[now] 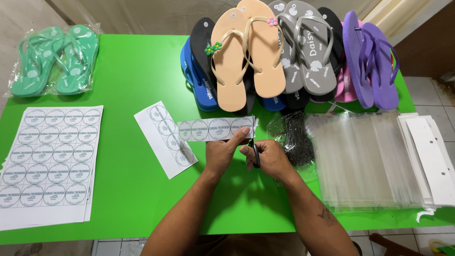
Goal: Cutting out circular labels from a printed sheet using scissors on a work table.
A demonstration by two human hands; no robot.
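My left hand pinches the right end of a narrow paper strip of round labels, held flat just above the green table. Close beside it, my right hand grips black-handled scissors whose blades point up at the strip's right end. A second cut strip of labels lies slanted on the table under the held strip's left part.
Full sheets of round labels lie at the left. A bagged green flip-flop pair sits far left. A pile of flip-flops spans the back. Clear bags, white cards and a bag of black hooks lie right.
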